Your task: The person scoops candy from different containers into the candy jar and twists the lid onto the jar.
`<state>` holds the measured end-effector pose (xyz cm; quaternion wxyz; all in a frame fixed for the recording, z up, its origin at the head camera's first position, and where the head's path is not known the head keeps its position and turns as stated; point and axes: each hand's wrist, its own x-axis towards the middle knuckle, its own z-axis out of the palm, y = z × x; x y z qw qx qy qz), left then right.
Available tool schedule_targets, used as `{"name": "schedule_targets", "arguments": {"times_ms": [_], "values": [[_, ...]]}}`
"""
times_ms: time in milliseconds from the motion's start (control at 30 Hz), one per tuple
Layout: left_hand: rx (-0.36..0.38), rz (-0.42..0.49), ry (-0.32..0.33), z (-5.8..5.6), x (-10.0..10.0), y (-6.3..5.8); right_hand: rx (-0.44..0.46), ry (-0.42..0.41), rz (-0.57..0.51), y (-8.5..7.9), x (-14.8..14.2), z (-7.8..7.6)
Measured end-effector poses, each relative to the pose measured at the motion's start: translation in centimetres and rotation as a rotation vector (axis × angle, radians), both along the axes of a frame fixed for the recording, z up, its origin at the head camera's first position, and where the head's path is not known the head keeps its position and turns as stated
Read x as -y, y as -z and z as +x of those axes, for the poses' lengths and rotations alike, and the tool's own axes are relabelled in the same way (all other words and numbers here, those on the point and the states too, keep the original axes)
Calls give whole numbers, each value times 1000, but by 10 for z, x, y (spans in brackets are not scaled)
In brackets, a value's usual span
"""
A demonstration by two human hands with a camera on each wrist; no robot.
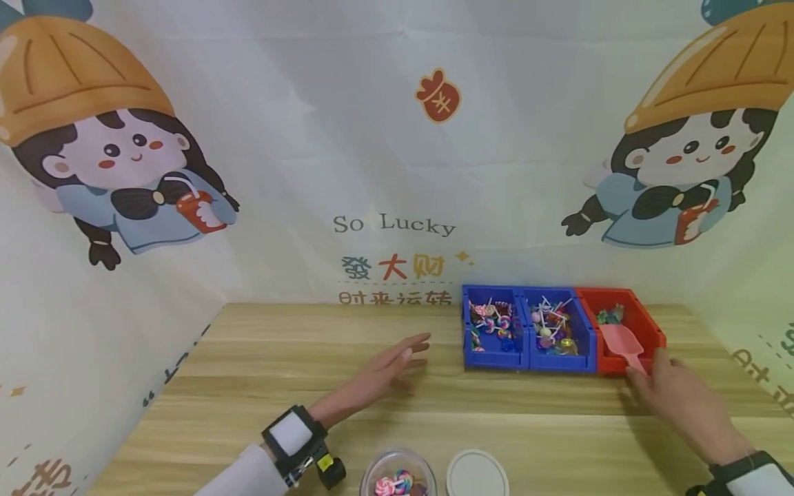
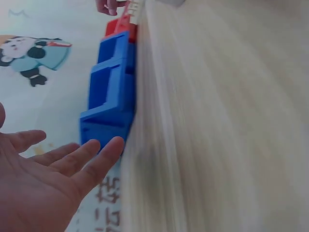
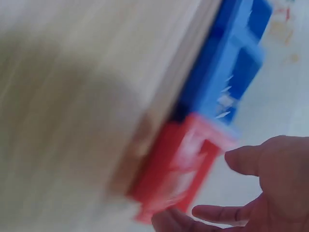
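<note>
A pink scoop leans in the red bin, its handle over the front rim. My right hand is at that handle; in the right wrist view, the right hand has its thumb and fingers apart beside the red bin. Small wrapped pieces lie behind the scoop. My left hand hovers over the table left of the bins, holding nothing. Its fingers are spread in the left wrist view, where the left hand appears near the end blue bin.
Two blue bins with lollipops and candies adjoin the red one. A clear round jar holding lollipops and a white round lid sit at the front edge of view. A printed backdrop rises behind the wooden table.
</note>
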<state>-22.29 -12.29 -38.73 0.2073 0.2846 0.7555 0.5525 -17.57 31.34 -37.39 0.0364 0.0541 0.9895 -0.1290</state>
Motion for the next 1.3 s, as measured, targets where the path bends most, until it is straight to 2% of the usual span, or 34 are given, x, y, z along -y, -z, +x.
{"name": "schedule_targets", "arguments": {"times_ms": [67,167,267,333,433,533,600,733,900,1000,1133,1300], "values": [[-14,8,10,12,15,-4,-38,-20,82,-7,15,7],[-26,22,45,32,36,-10,-170,-101,168,-16,45,20],[-16,54,109,53,52,-12,-245,-240,146,-21,77,31],[-30,62,169,65,60,-11,-206,-367,58,-22,98,38],[9,6,257,83,67,-9,-45,-584,-111,-17,124,48],[72,-100,285,97,68,-8,113,-800,-235,-5,142,55],[110,-160,272,104,67,-6,174,-889,-271,3,151,56],[95,-160,264,110,64,-3,173,-993,-238,16,165,56],[52,-78,291,110,56,2,106,-1076,-182,29,175,56],[25,-45,286,110,53,5,78,-1096,-142,34,177,55],[-40,-55,254,108,49,7,41,-1115,-116,36,177,52],[-43,-61,246,107,46,7,33,-1106,-136,32,175,50]]}}
